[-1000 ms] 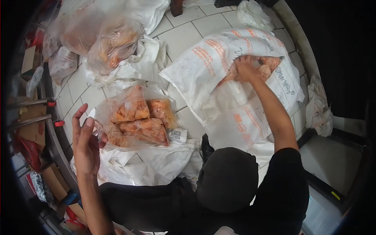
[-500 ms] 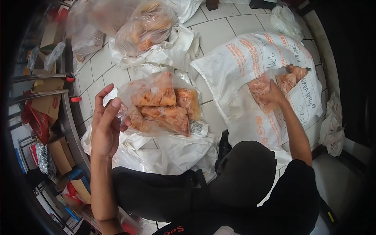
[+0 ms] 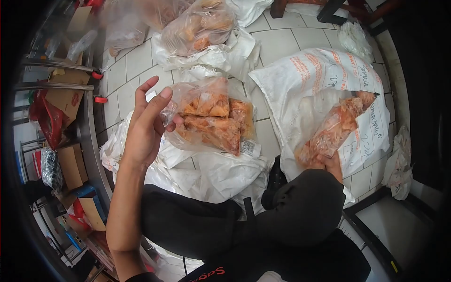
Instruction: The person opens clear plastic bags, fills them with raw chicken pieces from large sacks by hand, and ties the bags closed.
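Meat pack (image 3: 331,128), its near end in the right grip (image 3: 330,165)

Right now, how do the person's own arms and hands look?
The left hand and right hand are without gloves. The left forearm is bare, no watch visible, below a black sleeve. The knee hides the right forearm.

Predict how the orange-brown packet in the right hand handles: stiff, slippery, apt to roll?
The orange-brown packet is probably fairly stiff: no clear sag shows beyond the right hand, near its lower end. Its shiny clear film may be slippery. The lumpy, elongated shape makes easy rolling unlikely.
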Action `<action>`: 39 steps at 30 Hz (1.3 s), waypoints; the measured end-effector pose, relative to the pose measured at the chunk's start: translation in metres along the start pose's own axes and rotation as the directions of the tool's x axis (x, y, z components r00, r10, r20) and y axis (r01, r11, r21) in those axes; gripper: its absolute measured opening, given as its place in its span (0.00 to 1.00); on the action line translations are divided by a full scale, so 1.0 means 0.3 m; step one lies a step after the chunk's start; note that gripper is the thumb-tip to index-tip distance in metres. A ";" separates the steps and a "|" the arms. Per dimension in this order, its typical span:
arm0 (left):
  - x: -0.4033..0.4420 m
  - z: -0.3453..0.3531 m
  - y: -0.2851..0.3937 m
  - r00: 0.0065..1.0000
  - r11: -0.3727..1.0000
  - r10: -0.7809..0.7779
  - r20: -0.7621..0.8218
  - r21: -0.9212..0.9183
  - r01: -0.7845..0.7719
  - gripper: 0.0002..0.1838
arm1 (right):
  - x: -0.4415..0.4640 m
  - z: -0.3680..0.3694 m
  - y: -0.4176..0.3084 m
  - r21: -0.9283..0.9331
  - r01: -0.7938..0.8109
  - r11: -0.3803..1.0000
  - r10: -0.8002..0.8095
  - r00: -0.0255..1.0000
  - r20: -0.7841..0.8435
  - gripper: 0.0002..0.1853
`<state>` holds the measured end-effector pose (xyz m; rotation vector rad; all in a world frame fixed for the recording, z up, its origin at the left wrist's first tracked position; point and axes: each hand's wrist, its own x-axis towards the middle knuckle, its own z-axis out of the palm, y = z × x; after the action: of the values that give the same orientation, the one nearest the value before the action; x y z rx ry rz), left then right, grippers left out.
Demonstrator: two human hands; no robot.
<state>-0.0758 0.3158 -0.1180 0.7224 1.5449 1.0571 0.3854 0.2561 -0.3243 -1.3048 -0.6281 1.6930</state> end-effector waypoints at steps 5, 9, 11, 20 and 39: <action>0.003 0.010 -0.011 0.994 0.997 0.076 0.074 -0.032 -0.074 0.34 | 0.007 0.287 -0.341 -0.627 0.230 0.745 0.010 0.935 0.355 0.45; -0.001 0.013 -0.031 0.988 0.992 0.122 0.098 0.016 -0.124 0.34 | 0.189 0.698 -0.279 -0.705 0.559 0.436 0.171 0.718 0.675 0.44; -0.006 0.008 -0.039 0.983 0.988 0.150 0.110 0.031 -0.154 0.35 | 0.316 0.875 -0.021 -0.555 0.741 0.378 0.094 0.566 0.819 0.39; -0.021 -0.132 -0.056 0.996 0.996 0.090 0.010 0.020 -0.090 0.35 | 0.567 0.716 0.244 -0.769 0.245 0.590 -0.208 0.967 0.148 0.24; -0.050 -0.189 -0.106 0.991 0.677 0.136 0.001 0.730 -0.094 0.49 | 0.415 0.628 0.402 -0.166 -0.271 0.948 0.270 0.962 -0.034 0.08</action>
<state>-0.1244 0.2753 -0.1387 1.3629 2.0066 0.5002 0.1606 0.3282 -0.4233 -1.5791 -0.6199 1.8839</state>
